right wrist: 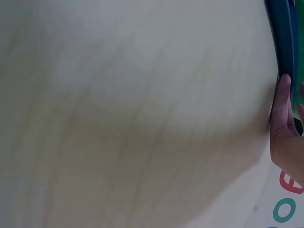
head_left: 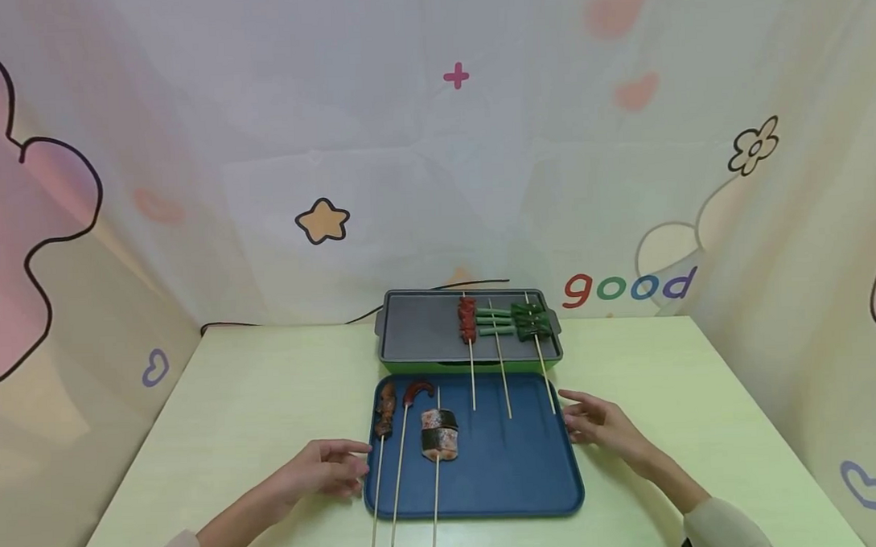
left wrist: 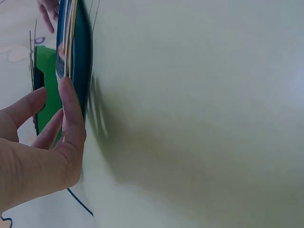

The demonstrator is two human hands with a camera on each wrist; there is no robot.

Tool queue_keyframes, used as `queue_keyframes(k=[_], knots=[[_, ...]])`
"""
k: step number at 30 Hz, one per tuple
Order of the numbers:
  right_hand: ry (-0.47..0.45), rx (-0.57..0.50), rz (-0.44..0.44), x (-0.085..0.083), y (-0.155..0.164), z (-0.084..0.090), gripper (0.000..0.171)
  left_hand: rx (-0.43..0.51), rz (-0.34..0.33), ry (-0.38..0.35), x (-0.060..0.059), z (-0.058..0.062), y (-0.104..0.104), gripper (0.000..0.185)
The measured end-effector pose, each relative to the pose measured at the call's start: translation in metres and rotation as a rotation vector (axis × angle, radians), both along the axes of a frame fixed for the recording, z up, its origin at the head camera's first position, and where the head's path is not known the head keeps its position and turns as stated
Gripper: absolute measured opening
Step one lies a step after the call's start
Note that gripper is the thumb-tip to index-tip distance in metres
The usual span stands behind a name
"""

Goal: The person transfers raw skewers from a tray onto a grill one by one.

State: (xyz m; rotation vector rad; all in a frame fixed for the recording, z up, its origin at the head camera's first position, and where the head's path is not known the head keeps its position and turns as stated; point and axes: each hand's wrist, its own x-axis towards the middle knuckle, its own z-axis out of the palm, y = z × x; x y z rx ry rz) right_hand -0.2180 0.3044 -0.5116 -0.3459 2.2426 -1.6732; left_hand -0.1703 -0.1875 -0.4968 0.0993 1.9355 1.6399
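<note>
Blue tray [head_left: 503,480] holding three skewers [head_left: 436,438], relaxed fingers [head_left: 343,462] at both edges

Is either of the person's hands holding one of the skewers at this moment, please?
No, the left hand and right hand sit at the blue tray's edges, their fingers off every skewer.

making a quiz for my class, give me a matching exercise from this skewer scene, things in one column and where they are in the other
Things:
1. red skewer
2. rice-roll skewer
3. left hand
4. right hand

Places:
a. at the blue tray's right edge
b. head on the grey grill
c. at the tray's left edge
d. on the tray, left part

Pairs: 1-b, 2-d, 3-c, 4-a
</note>
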Motion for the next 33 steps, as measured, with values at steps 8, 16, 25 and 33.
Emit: queue_keyframes(k=[8, 16, 25, 33], knots=[[-0.029, 0.047, 0.012, -0.009, -0.002, -0.002, 0.058, 0.029, -0.066, -0.052, 0.04, -0.005, 0.004, 0.047], [-0.024, 0.035, 0.026, -0.011, -0.001, -0.003, 0.06, 0.096, -0.076, -0.105, 0.055, -0.006, 0.011, 0.057], [-0.026, 0.034, 0.016, -0.01, -0.002, -0.004, 0.059, 0.139, -0.006, -0.117, 0.053, -0.005, 0.019, 0.061], [-0.018, 0.028, -0.005, -0.008, -0.003, -0.005, 0.058, 0.171, 0.058, -0.128, 0.054, -0.008, 0.016, 0.053]])
